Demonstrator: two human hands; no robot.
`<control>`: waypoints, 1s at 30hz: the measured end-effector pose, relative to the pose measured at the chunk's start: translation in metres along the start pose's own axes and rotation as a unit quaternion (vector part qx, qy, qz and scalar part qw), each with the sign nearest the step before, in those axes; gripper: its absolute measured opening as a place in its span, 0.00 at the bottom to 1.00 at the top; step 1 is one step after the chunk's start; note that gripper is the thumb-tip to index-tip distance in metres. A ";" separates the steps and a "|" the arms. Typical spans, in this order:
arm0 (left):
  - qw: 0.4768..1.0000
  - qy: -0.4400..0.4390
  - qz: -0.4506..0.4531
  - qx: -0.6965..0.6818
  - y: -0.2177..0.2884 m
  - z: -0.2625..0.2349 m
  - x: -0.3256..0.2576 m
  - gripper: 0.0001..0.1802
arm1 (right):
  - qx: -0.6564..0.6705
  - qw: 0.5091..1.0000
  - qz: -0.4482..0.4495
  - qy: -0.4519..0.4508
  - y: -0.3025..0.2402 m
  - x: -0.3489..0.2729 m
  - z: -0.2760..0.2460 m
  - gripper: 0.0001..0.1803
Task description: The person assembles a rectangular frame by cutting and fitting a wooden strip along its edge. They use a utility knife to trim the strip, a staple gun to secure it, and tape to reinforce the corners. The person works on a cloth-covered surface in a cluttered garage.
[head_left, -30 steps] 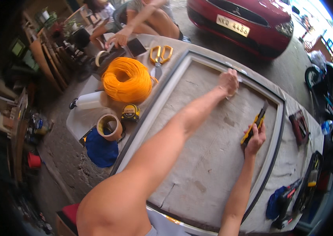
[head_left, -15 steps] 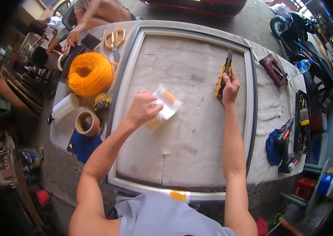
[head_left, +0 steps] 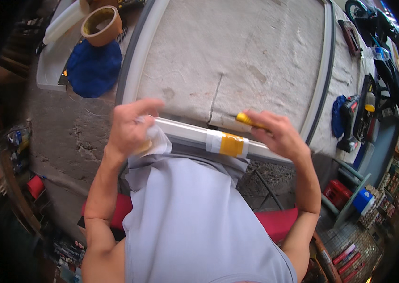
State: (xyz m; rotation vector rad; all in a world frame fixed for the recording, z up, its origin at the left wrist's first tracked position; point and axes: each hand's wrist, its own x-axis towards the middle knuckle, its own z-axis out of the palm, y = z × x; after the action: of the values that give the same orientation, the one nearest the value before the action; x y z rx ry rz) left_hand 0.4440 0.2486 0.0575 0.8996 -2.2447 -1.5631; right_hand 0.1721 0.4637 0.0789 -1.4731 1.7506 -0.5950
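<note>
My left hand (head_left: 131,126) grips a small white cloth or packet (head_left: 157,141) against the near rail of a large light-grey frame (head_left: 185,134). My right hand (head_left: 277,134) holds a yellow utility knife (head_left: 249,120) just over the same rail, to the right of a patch of white and yellow tape (head_left: 227,144). The frame surrounds a pale, rough sheet (head_left: 242,52) with a short cut line (head_left: 214,96) running toward the near edge. My grey shirt fills the lower middle.
A brown tape roll (head_left: 101,23), a blue cloth (head_left: 94,66) and a white tray (head_left: 50,61) lie at the left. A cordless drill (head_left: 348,125) and other tools rest at the right edge. Red stools (head_left: 275,225) sit below; a motorcycle (head_left: 374,28) stands at the far right.
My head has tipped down toward the frame's near edge. Both hands have pulled back from the middle of the sheet to the near rail, still holding the white cloth and the knife.
</note>
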 end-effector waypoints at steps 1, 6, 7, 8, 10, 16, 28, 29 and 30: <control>0.999 -0.025 0.018 0.040 0.004 0.007 -0.007 0.12 | -0.002 0.998 0.041 -0.040 -0.010 -0.011 0.008 0.26; 0.961 -0.092 0.123 0.229 0.013 0.038 -0.028 0.22 | -0.094 0.994 -0.012 -0.053 -0.018 -0.033 0.032 0.31; 0.950 -0.098 0.140 0.262 0.012 0.040 -0.029 0.21 | -0.107 0.993 -0.018 -0.051 -0.018 -0.033 0.033 0.30; 0.948 -0.104 0.129 0.273 0.011 0.041 -0.030 0.20 | -0.120 0.991 -0.025 -0.049 -0.019 -0.032 0.032 0.29; 0.944 -0.087 0.128 0.290 0.005 0.041 -0.031 0.20 | -0.132 0.990 -0.030 -0.048 -0.019 -0.034 0.030 0.27; 0.943 -0.088 0.119 0.298 0.007 0.043 -0.031 0.18 | -0.134 0.990 0.036 -0.023 -0.006 -0.078 0.012 0.22; 0.758 -0.486 0.294 0.320 0.056 0.102 0.048 0.43 | -0.034 0.957 0.099 0.270 0.014 -0.125 -0.009 0.25; 0.732 -0.520 0.323 0.300 0.054 0.109 0.055 0.44 | -0.038 0.952 0.105 0.286 0.018 -0.115 -0.005 0.26; 0.707 -0.537 0.340 0.309 0.057 0.115 0.063 0.42 | -0.041 0.945 0.111 0.305 0.017 -0.105 0.000 0.28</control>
State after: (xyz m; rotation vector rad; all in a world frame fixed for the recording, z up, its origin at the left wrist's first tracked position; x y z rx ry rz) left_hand 0.3146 0.3092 0.0566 -1.0874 -3.3077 -0.9807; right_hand 0.1666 0.5693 0.0920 -1.1867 2.4014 -0.9361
